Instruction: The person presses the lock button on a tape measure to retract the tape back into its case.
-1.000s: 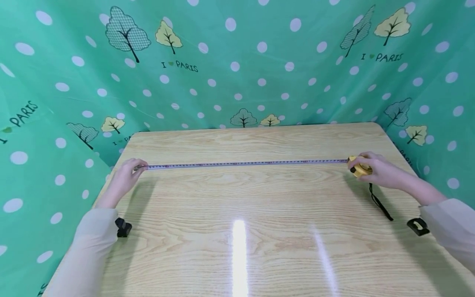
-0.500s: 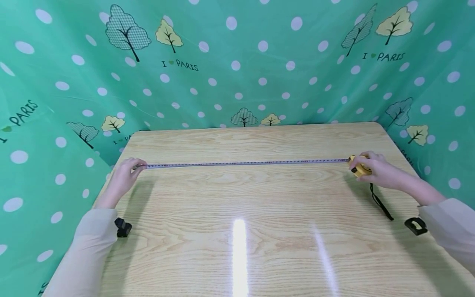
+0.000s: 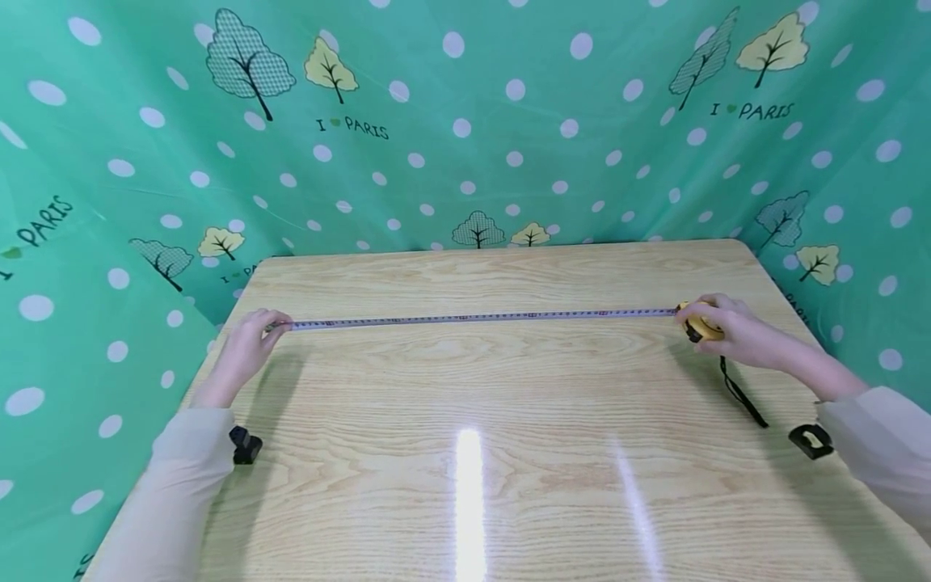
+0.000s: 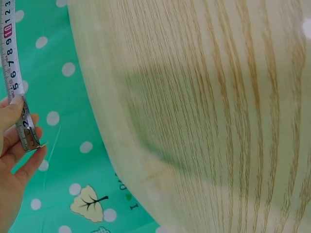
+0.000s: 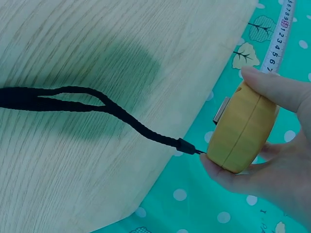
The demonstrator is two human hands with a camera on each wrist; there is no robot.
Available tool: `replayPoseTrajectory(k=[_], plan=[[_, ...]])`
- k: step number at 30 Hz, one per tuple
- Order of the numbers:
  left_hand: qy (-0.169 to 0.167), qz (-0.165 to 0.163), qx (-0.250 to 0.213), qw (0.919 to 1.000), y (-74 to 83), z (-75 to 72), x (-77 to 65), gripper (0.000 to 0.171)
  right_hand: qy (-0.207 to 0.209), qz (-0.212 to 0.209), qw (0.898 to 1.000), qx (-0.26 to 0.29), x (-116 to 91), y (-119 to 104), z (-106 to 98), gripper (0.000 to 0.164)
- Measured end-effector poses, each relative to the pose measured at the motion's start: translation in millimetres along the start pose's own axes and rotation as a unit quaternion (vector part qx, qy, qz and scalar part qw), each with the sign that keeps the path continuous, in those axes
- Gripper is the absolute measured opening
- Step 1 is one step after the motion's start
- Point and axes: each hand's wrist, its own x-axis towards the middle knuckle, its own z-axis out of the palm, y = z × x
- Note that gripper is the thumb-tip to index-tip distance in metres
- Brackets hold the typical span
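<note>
A tape measure's yellow case (image 5: pixel 243 128) sits in my right hand (image 3: pixel 735 330), gripped between thumb and fingers. Its printed blade (image 3: pixel 465 318) stretches nearly straight across the head view to my left hand (image 3: pixel 247 347). There the thumb and fingers pinch the blade close to its end, and the metal end hook (image 4: pixel 38 146) shows beside the fingertips in the left wrist view. Low numbers on the blade show above the left thumb. From the case a black wrist strap (image 5: pixel 141 126) hangs down over the table side.
Beneath the blade lies a light wood-grain table (image 3: pixel 451 388) with rounded corners. Green dotted cloth (image 3: pixel 465 105) with tree prints rises behind it and at both sides. Black wrist camera mounts (image 3: pixel 246 445) stick out from the white sleeves (image 3: pixel 182 485).
The right hand and the tape measure case have shifted slightly left. The left hand has barely moved, and the blade stays stretched, its face turned more to view than half a second ago.
</note>
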Motion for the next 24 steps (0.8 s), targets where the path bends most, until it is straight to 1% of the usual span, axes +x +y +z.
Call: replayPoseTrajectory(k=[3,5,9,13,19,21,24], plan=[[0.005,0.002,0.0,1.0,0.9,0.3,-0.8,0.007,0.007,-0.012,1.0,0.003,2,-1,-3,0.057],[0.007,0.005,0.001,1.0,1.6,0.8,-0.5,0.007,0.005,-0.011,1.0,0.011,3,-1,-5,0.064],[0.008,0.007,0.0,0.9999,2.8,2.0,0.8,0.007,0.005,-0.008,1.0,0.014,4,-2,-7,0.072],[0.009,0.009,0.001,0.9999,2.1,2.9,-0.1,0.007,0.014,-0.01,1.0,0.013,2,0,-2,0.073],[0.0,0.019,0.005,0.9998,1.2,6.6,2.9,0.007,0.01,0.004,1.0,0.018,-1,0,4,0.068],[-0.004,0.015,0.006,0.9999,1.7,7.3,3.6,0.007,0.009,0.002,1.0,0.018,1,0,6,0.067],[-0.009,0.01,0.003,0.9999,2.3,8.2,4.8,0.008,0.001,0.009,1.0,0.025,3,-3,6,0.066]])
